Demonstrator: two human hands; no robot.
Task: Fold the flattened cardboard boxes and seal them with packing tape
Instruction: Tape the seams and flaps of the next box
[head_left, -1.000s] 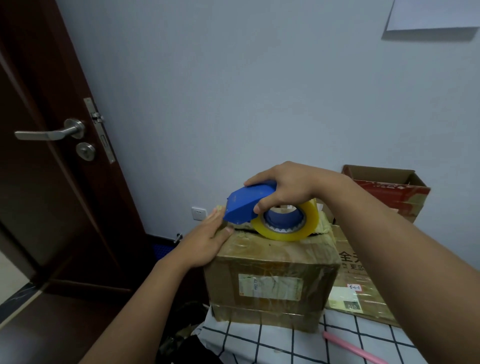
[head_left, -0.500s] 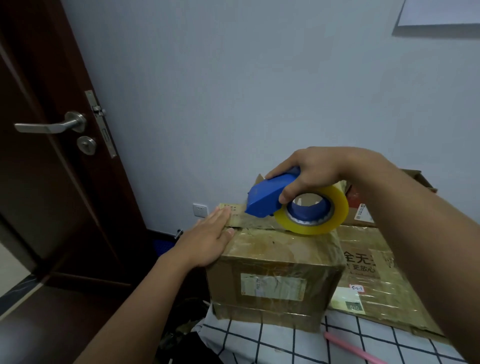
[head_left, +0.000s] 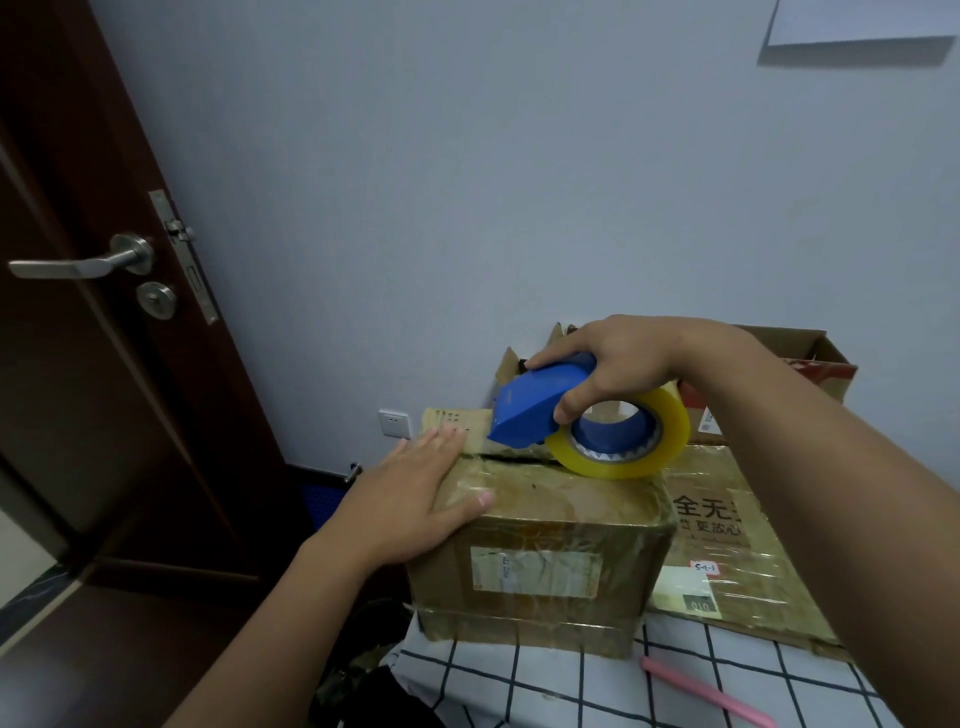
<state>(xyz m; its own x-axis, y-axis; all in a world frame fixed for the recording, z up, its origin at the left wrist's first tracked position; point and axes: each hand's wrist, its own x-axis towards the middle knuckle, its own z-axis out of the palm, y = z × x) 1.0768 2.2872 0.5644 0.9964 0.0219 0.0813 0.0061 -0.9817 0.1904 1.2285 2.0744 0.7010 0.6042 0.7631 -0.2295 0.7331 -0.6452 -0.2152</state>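
A folded brown cardboard box (head_left: 540, 561), wrapped in old shiny tape with a pale label on its front, stands on the table. Its top flaps meet at a dark seam. My left hand (head_left: 410, 504) lies flat on the box's top left corner, fingers straight, thumb along the front edge. My right hand (head_left: 613, 364) grips a blue tape dispenser (head_left: 540, 402) holding a yellowish roll of packing tape (head_left: 634, 441). The dispenser sits over the seam near the top's far side, its blade end pointing left.
A flattened printed carton (head_left: 727, 545) lies right of the box, and an open red-sided carton (head_left: 810, 369) stands behind. The table wears a white grid-patterned cloth (head_left: 571, 686) with a pink stick (head_left: 706, 691) on it. A dark door (head_left: 93, 364) stands open at left; the wall is close behind.
My right hand has drawn the dispenser rightward and slightly up along the box top. My left hand has stayed pressed flat on the left corner. The camera view shifted a little.
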